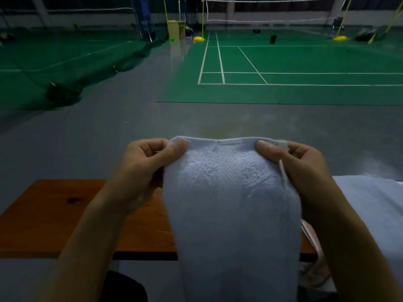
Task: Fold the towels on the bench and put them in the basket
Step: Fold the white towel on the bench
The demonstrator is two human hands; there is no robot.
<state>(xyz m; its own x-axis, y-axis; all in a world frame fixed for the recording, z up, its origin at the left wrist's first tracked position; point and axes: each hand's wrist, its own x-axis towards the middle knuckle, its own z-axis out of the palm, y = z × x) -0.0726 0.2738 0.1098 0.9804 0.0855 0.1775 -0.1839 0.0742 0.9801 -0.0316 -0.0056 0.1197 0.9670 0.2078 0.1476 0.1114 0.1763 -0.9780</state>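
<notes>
The left hand (pixel 144 168) and right hand (pixel 298 168) each pinch a top corner of the pale blue towel (pixel 231 203); its long axis hangs straight down toward the person, above the wooden bench (pixel 54 216); both hands are equally near.

Nubby terry-cloth towel (pixel 231 203), smooth varnished wooden bench (pixel 54 214), matt court floor (pixel 283 62)

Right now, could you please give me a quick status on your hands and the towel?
Both hands pinching: left hand, right hand on top corners of light blue towel. Towel hanging over wooden bench, unfolded. More towels at right. Basket not in view.
</notes>
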